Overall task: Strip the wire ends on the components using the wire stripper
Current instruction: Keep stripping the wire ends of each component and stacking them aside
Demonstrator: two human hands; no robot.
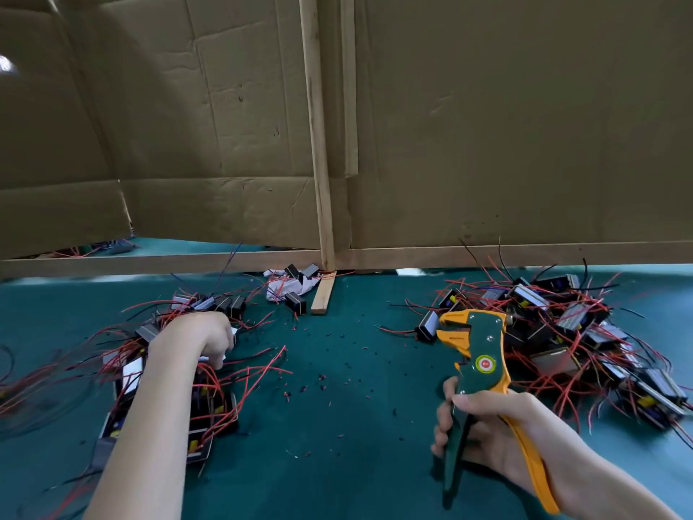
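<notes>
My right hand (491,429) grips the handles of a green and yellow wire stripper (478,354), held upright with its jaws pointing left above the green table. My left hand (210,337) reaches down into a pile of small black components (180,373) with red and black wires on the left, fingers curled around a white-faced component there. A second, larger pile of the same components (562,332) lies to the right of the stripper.
Cardboard panels on a wooden frame (326,253) wall off the back of the green table (337,463). A short wooden block (324,294) and crumpled paper with a few components (288,283) sit at the middle back. Small bits of stripped insulation (322,377) dot the centre.
</notes>
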